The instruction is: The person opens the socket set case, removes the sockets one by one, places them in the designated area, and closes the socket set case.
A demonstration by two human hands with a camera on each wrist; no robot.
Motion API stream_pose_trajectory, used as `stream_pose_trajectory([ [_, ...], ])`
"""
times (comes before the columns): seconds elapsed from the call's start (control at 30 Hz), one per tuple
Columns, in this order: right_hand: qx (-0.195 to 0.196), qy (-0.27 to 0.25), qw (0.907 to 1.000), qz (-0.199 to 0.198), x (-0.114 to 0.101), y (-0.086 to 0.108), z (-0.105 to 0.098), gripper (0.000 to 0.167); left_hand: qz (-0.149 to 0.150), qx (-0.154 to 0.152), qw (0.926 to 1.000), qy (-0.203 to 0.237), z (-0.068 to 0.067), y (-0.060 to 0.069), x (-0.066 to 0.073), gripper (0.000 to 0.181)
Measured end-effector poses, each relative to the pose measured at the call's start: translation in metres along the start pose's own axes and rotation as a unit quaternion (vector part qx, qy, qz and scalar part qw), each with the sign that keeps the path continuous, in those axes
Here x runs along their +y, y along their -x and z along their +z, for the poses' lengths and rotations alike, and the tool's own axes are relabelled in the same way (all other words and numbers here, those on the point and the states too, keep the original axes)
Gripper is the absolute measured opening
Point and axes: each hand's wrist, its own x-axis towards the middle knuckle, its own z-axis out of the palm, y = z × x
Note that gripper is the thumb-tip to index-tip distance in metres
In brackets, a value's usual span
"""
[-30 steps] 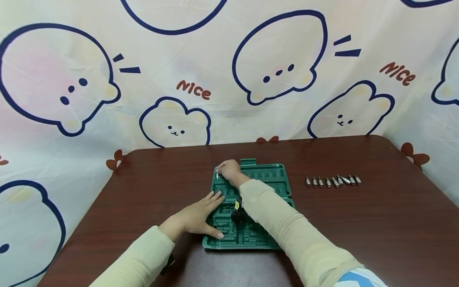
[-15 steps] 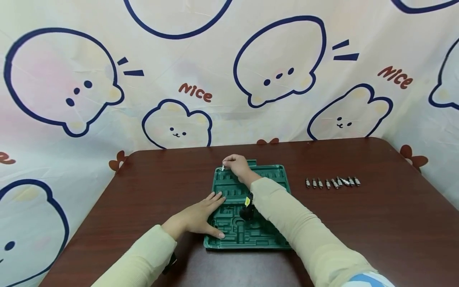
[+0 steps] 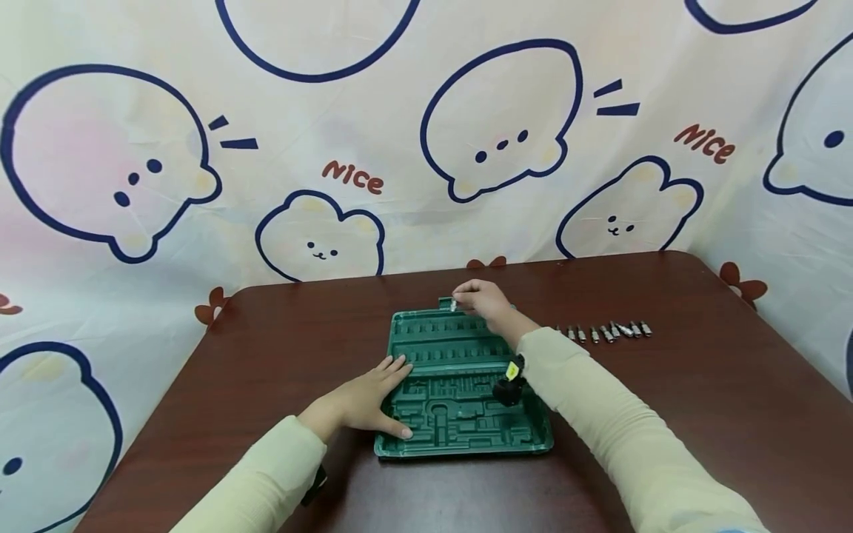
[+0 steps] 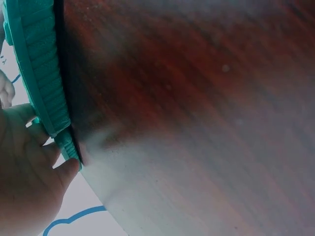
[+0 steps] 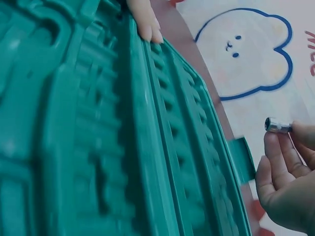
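An open green plastic tool case point(image 3: 460, 443) with moulded slots lies on the table. My left hand point(image 3: 360, 401) rests on its left edge, fingers spread and straight; in the left wrist view, fingertips touch the side of the case point(image 4: 42, 64). Above the far rim, near the latch tab point(image 5: 241, 158), my right hand point(image 3: 485, 303) pinches a small silver socket point(image 5: 278, 126) between thumb and fingers. The socket is raised clear of the case, its hollow end showing in the right wrist view.
To the right of the case, several small silver sockets point(image 3: 614, 331) lie in a loose row, partly hidden behind the right sleeve. The brown table point(image 3: 320, 311) meets a printed cloth backdrop point(image 3: 413, 229) at the far edge.
My right hand has lifted the socket away from the case's far-left corner and carried it right, along the far rim. The left hand stays on the case edge.
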Motion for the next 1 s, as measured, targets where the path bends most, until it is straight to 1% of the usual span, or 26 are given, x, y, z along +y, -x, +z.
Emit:
stream_pose_trajectory([
  [0.17,-0.006,-0.008,0.9999,-0.002,0.006,0.013,-0.025,0.024,-0.004,-0.005,1.0000,0.002,0.004,-0.001,-0.003,0.102],
  [0.37,0.016,-0.025,0.9995,0.010,0.013,0.028,-0.064,0.032,-0.011,-0.003,0.9999,0.000,0.007,-0.001,-0.004,0.102],
  [0.53,0.039,-0.029,0.9984,0.027,0.022,0.049,-0.101,0.033,-0.013,-0.005,0.9999,0.005,0.006,0.000,-0.003,0.101],
  [0.67,0.068,-0.013,0.9970,0.034,0.025,0.066,-0.134,0.033,-0.010,-0.004,0.9999,0.008,0.003,0.001,-0.002,0.100],
  [0.73,0.083,-0.012,0.9960,0.031,0.027,0.074,-0.150,0.032,-0.008,-0.003,0.9999,0.010,0.002,0.000,-0.002,0.100],
  [0.9,0.129,-0.014,0.9914,0.018,0.036,0.089,-0.190,0.014,-0.008,-0.001,0.9999,0.010,0.001,-0.001,-0.002,0.100],
  [0.93,0.140,-0.009,0.9899,0.020,0.039,0.092,-0.197,0.012,-0.008,-0.001,0.9999,0.008,0.001,-0.001,-0.001,0.100],
  [1.0,0.158,0.018,0.9869,0.024,0.045,0.098,-0.210,0.014,-0.007,-0.002,0.9999,0.008,0.002,-0.001,-0.001,0.100],
])
